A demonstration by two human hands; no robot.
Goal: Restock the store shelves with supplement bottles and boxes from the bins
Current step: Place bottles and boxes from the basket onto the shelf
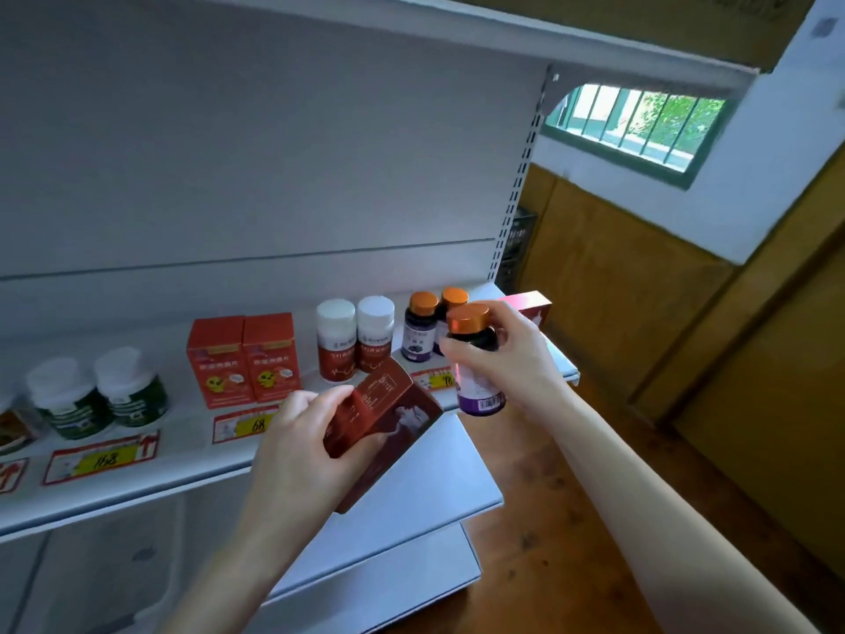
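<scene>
Dark-red box [388,418]; orange-capped, purple-labelled bottle [475,359]; white shelf [183,459]; yellow price tags [103,459].

Two hands and two arms of a person show. The left hand [297,450] and the right hand [512,359] are bare. The left arm [237,569] is bare from the wrist to the edge of the picture. The right arm [640,496] is bare too, and looks long and thin. The fingers [320,400] are slim. The nails are too blurry to see well.

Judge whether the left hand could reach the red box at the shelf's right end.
Probably not: left hand grips a dark box, and right hand with its bottle blocks the red box.
</scene>
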